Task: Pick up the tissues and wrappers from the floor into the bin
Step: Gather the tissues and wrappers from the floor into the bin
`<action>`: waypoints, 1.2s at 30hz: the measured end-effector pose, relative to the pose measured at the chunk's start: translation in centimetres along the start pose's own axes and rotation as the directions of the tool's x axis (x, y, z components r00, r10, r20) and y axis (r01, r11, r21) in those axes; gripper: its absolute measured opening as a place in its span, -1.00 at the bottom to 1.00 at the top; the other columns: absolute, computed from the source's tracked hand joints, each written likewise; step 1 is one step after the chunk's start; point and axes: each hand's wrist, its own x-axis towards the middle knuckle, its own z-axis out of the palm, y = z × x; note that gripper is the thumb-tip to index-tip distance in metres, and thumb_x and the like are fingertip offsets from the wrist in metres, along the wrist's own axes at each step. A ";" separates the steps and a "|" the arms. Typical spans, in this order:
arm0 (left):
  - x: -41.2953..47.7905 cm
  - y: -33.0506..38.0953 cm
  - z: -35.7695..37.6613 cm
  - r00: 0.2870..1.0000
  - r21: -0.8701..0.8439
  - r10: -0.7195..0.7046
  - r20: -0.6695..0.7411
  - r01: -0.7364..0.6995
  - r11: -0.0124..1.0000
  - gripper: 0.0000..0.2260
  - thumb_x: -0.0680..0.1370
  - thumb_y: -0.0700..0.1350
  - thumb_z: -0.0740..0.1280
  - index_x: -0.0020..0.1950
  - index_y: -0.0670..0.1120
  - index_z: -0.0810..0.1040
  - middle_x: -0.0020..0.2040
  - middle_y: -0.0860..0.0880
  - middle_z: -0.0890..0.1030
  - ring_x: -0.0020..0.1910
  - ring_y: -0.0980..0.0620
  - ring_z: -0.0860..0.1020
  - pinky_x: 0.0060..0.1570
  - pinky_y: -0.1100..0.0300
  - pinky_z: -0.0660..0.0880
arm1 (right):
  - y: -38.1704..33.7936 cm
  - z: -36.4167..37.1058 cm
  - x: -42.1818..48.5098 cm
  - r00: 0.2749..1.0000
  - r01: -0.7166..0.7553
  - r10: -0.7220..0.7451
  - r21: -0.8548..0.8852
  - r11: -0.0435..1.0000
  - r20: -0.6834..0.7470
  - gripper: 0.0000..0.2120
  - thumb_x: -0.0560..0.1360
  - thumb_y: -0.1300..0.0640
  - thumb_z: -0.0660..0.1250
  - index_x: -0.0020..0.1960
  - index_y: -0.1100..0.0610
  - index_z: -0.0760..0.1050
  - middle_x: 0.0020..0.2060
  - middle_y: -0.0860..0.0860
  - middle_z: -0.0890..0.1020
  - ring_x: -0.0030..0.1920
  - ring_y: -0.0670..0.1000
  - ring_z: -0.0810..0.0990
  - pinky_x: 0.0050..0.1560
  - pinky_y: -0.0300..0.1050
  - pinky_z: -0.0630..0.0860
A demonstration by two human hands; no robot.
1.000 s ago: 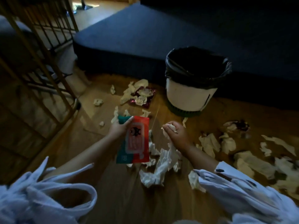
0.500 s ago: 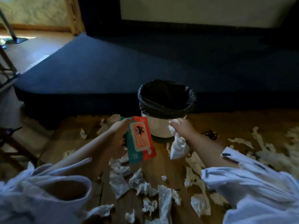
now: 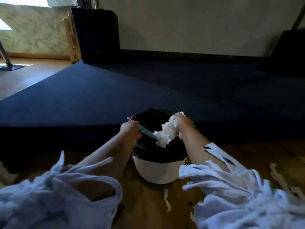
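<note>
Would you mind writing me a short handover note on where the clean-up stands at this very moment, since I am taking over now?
Left hand: shut on the wrapper, a teal and pink packet, held over the near-left rim of the bin.
Right hand: shut on a tissue wad that hangs over the bin's black liner.
Done: both items lifted from the floor and brought above the bin's opening; neither is released yet.
Left: let both drop in, then collect the rest. Tissue scraps lie on the wooden floor just in front of the bin, and more at the right edge.
</note>
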 end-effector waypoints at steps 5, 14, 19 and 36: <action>-0.8 -2.7 -0.3 0.993 0.097 0.019 0.113 -0.030 0.995 -0.66 0.55 -0.20 0.27 0.32 -0.23 0.41 -0.03 -0.13 0.56 -0.03 -0.06 0.55 0.01 0.14 0.48 | 2.1 -0.9 -1.2 0.983 -0.034 0.052 -0.102 0.994 0.177 -0.65 0.56 0.06 0.18 0.26 0.23 0.41 0.06 0.12 0.49 0.01 0.13 0.50 0.09 0.06 0.45; -8.0 -16.8 -6.0 0.929 0.565 0.065 0.365 -0.277 0.777 -0.68 0.53 -0.15 0.32 0.27 -0.17 0.41 0.10 -0.07 0.57 -0.06 0.07 0.53 -0.24 0.44 0.47 | 12.2 -8.3 -10.6 0.921 0.262 -0.195 -0.164 0.951 0.338 -0.81 0.58 0.20 0.15 0.04 0.18 0.53 -0.17 0.04 0.58 -0.20 -0.07 0.55 -0.25 -0.32 0.49; -9.6 -29.1 -10.6 0.680 0.794 -0.459 0.571 -0.599 0.101 0.08 0.24 0.12 0.54 0.51 0.19 -0.16 0.55 -0.10 -0.15 0.52 -0.20 -0.07 0.45 -0.22 0.08 | 25.5 -13.8 -11.9 0.886 0.230 0.150 -0.697 0.679 0.439 -0.53 0.47 0.04 0.36 0.33 0.11 0.36 0.26 0.14 0.45 0.26 0.12 0.44 0.14 -0.08 0.41; -10.2 -35.9 -9.3 0.607 0.623 -0.501 0.617 -0.765 -0.160 -0.49 0.56 -0.06 0.22 0.49 0.06 0.14 0.54 -0.06 -0.01 0.52 -0.13 -0.09 0.47 -0.07 -0.09 | 35.5 -19.0 -11.9 0.706 0.496 0.285 -0.739 0.455 0.649 -0.74 0.48 0.28 0.24 0.15 0.13 0.47 0.21 0.11 0.45 0.10 0.05 0.50 0.00 -0.22 0.41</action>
